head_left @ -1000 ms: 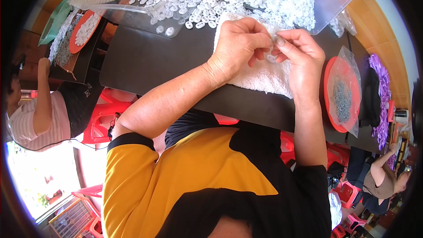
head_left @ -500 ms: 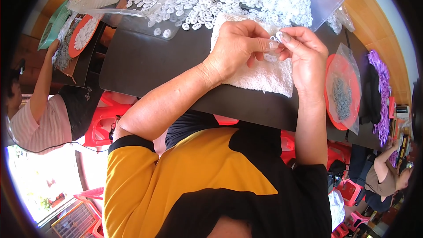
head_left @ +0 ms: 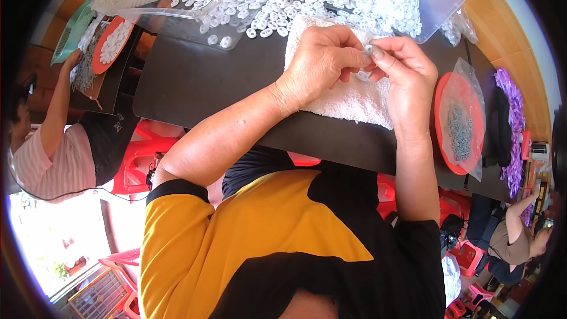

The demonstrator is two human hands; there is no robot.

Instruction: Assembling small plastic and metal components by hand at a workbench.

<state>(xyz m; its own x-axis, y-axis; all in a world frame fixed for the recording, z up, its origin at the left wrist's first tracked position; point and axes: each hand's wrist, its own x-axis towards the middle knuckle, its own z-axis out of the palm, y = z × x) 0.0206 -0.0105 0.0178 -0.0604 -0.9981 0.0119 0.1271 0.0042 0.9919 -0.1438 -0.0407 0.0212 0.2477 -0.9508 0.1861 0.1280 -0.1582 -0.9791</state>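
My left hand (head_left: 325, 59) and my right hand (head_left: 410, 77) meet above a folded white towel (head_left: 348, 103), thumbs and fingertips pinched together. Between them is a small white plastic piece (head_left: 368, 49), mostly covered by the fingers. Another bit of white plastic (head_left: 363, 75) shows just below the fingertips; whether it belongs to the same piece I cannot tell. Beyond the towel lie many loose white oval pieces with two holes (head_left: 269, 23), like the ones heaped in a clear plastic bin (head_left: 452, 9).
On the right, an orange-red plate (head_left: 442, 124) holds small grey metal parts (head_left: 459, 133) on a plastic bag. The dark table (head_left: 207, 77) runs beneath. A co-worker (head_left: 56, 165) sits at the left by another orange-red plate (head_left: 103, 62); another person (head_left: 514, 239) is far right.
My fingertips have drawn closer together, and the white piece between them is more covered. Both forearms stay almost where they were.
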